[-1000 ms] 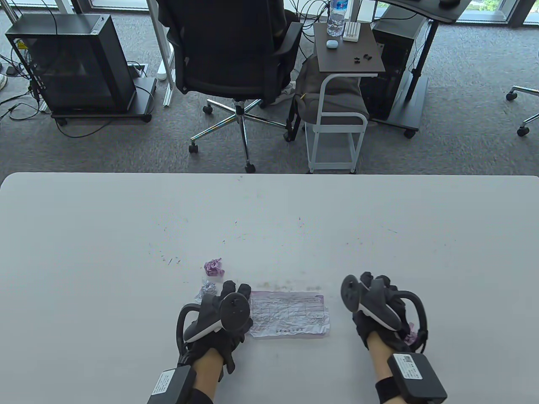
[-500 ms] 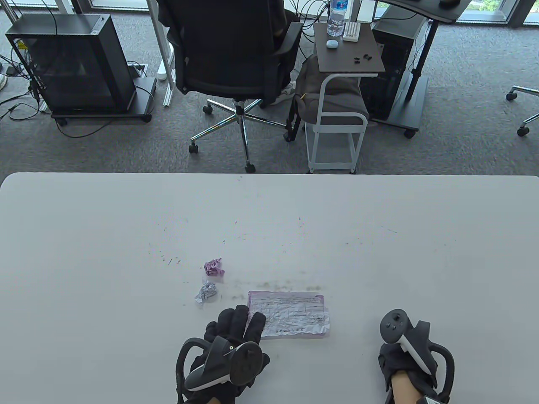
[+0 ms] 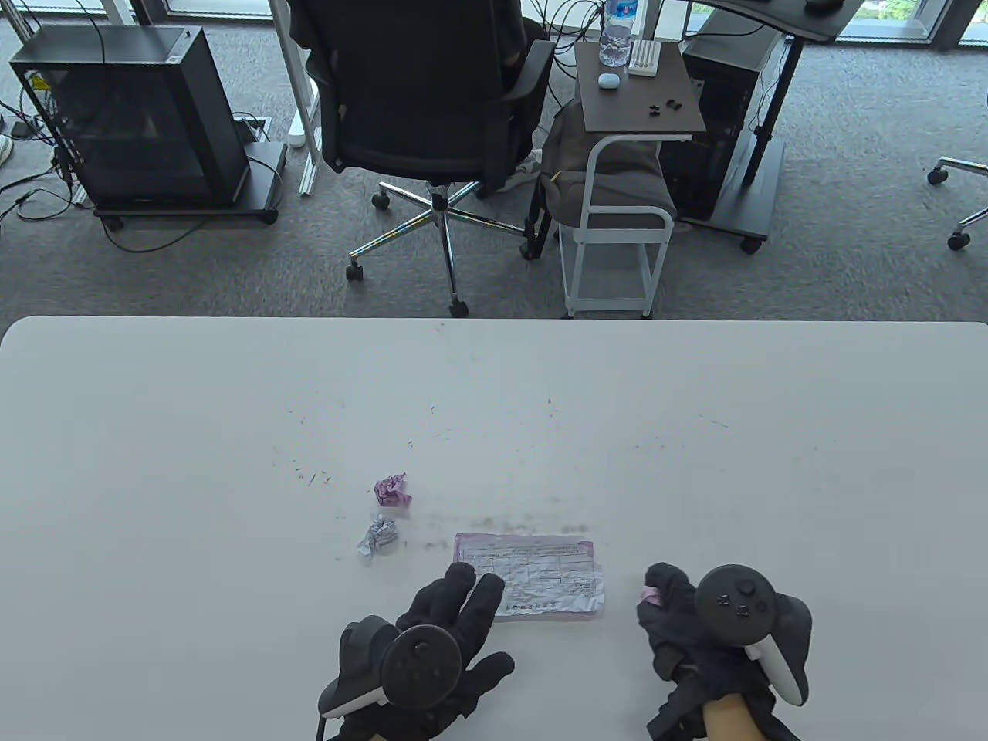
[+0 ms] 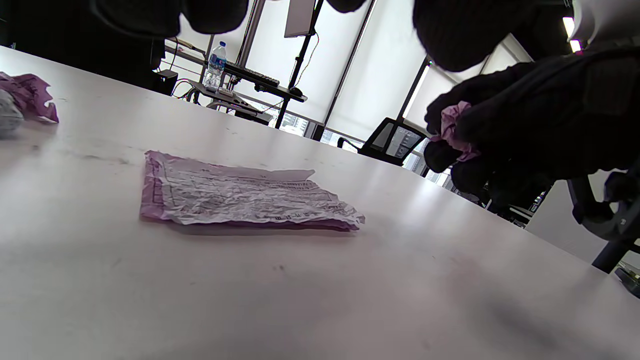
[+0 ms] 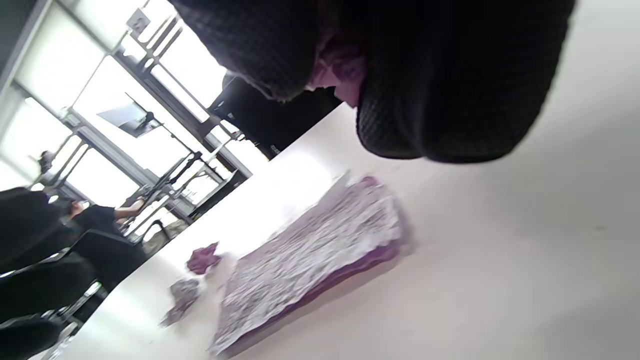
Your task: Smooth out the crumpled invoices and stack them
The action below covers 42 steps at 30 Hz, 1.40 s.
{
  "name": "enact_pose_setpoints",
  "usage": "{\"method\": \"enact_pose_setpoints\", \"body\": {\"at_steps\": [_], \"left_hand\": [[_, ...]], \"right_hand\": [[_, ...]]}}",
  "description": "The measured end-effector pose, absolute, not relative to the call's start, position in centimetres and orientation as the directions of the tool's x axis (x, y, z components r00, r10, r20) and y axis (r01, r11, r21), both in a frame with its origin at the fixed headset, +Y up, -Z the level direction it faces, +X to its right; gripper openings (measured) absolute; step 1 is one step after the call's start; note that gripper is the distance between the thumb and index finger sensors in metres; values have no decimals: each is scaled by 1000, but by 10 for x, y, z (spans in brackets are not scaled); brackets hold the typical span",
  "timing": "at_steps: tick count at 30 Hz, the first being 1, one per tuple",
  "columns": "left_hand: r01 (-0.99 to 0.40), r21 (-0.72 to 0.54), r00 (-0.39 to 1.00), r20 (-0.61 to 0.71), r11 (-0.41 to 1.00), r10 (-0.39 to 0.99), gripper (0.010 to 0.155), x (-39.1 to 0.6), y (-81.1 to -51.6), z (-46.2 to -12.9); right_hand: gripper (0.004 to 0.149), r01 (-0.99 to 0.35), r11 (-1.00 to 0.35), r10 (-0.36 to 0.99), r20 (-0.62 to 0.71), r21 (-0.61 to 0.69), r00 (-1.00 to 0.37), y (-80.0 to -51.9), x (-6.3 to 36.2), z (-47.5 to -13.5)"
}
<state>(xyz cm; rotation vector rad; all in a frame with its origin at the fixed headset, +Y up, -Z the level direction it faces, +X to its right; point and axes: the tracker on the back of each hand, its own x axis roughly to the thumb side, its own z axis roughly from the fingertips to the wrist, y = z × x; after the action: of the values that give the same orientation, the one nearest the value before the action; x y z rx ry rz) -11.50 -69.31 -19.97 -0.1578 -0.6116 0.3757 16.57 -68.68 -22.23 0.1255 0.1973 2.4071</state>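
A flattened invoice (image 3: 529,575), white with purple edges, lies on the table near the front; it also shows as the invoice (image 4: 240,195) and the invoice (image 5: 315,250). My left hand (image 3: 463,598) hovers with straight, spread fingers at its lower left corner and holds nothing. My right hand (image 3: 664,610) is to the right of the sheet, fingers curled round a pink crumpled invoice (image 3: 647,593), seen as a wad (image 4: 452,132) and a wad (image 5: 345,70). A pink paper ball (image 3: 392,489) and a grey-white paper ball (image 3: 378,535) lie left of the sheet.
The white table (image 3: 231,432) stretches wide around the papers. Beyond its far edge stand an office chair (image 3: 424,100), a small side cart (image 3: 617,224) and a computer case (image 3: 131,116) on the carpet.
Both hands drew back from the flat invoice toward the front edge. The right hand then came left, with the pink wad now showing at its fingertips. The left hand's fingers spread.
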Motion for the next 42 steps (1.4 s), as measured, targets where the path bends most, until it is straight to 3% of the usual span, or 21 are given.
{"method": "enact_pose_setpoints", "body": {"at_steps": [4, 6, 10, 15, 22, 24, 28, 34, 42], "left_hand": [[-309, -301, 724, 540, 902, 428, 80, -114, -697, -200], [-337, -344, 702, 528, 876, 478, 80, -116, -700, -200], [-430, -436, 632, 480, 790, 609, 86, -125, -704, -200], [-576, -507, 490, 414, 641, 767, 85, -131, -708, -200], [-615, -595, 349, 384, 518, 855, 85, -113, -708, -197], [-651, -570, 355, 354, 500, 865, 83, -113, -711, -198], [-691, -487, 392, 369, 534, 843, 75, -119, -713, -202], [-715, -452, 381, 388, 534, 839, 68, -125, -711, -206], [-717, -423, 406, 394, 555, 825, 55, -125, -714, -203]], "right_hand": [[52, -548, -808, 588, 246, 214, -771, -674, 111, -206], [55, -560, -802, 597, 270, 206, -755, -681, 99, -200], [61, -552, -799, 601, 340, 238, -724, -690, 102, -198], [60, -593, -785, 613, 371, 182, -698, -690, 116, -191], [60, -551, -825, 526, 526, 126, -668, -689, 94, -187], [63, -536, -842, 470, 573, 63, -671, -687, 85, -182], [68, -472, -880, 400, 624, 56, -671, -686, 74, -178], [60, -734, -635, 728, 507, 243, -462, -695, 92, -191], [52, -759, -627, 716, 514, 176, -472, -694, 98, -192]]}}
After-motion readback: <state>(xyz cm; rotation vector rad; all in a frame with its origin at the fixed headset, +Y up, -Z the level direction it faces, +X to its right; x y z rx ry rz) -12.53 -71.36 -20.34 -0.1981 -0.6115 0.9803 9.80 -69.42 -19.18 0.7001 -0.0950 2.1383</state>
